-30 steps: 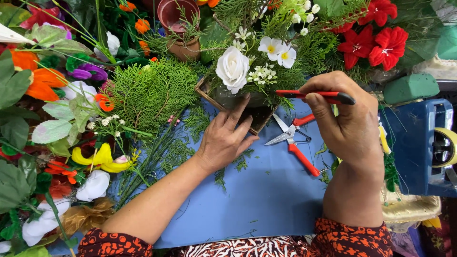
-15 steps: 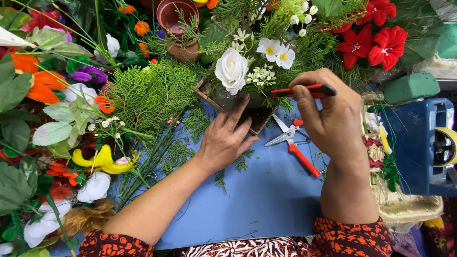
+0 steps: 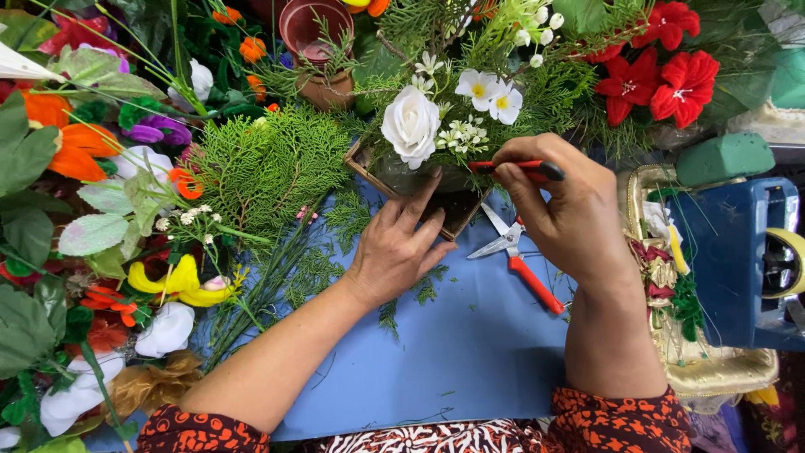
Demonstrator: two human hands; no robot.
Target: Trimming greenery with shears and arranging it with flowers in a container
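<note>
The right hand, fingers pinching one red pen, moved left; left hand splayed on one basket.

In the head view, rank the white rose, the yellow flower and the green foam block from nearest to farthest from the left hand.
From the left hand:
1. White rose, just above the fingertips.
2. Yellow flower, far to the left among the stems.
3. Green foam block, far right, beyond the right hand.

Single head-worn view, steeply downward and close over the blue table.

Bare forearms; orange-and-black patterned sleeves; black-and-white patterned garment between
</note>
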